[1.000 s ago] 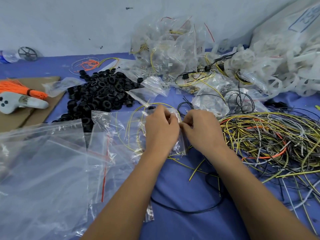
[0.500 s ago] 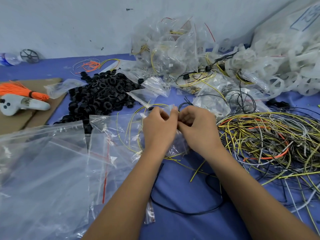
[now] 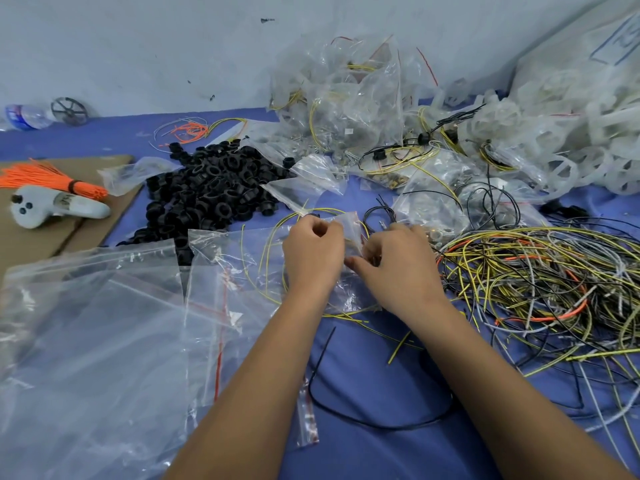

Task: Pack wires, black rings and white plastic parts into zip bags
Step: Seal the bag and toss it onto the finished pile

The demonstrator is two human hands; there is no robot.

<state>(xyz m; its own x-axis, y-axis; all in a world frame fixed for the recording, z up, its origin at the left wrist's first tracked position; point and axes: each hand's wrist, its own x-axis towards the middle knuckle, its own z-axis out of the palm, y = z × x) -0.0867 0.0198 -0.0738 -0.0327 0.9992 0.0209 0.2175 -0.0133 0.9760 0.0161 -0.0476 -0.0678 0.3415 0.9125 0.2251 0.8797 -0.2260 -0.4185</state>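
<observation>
At the middle of the blue-covered table (image 3: 363, 455), both hands meet over a small zip bag (image 3: 351, 233). The left hand (image 3: 311, 252) pinches its upper edge, probably to keep the mouth raised, while the right hand (image 3: 394, 268) pinches the opposite side close by, likely feeding or settling yellow wire (image 3: 273, 237) that loops out around the bag. The loose wire tangle (image 3: 540, 285) lies just right of the hands and the black rings (image 3: 211, 195) just left behind, both within easy reach. White plastic parts (image 3: 568, 140) are heaped far right, beside filled bags (image 3: 346, 98).
</observation>
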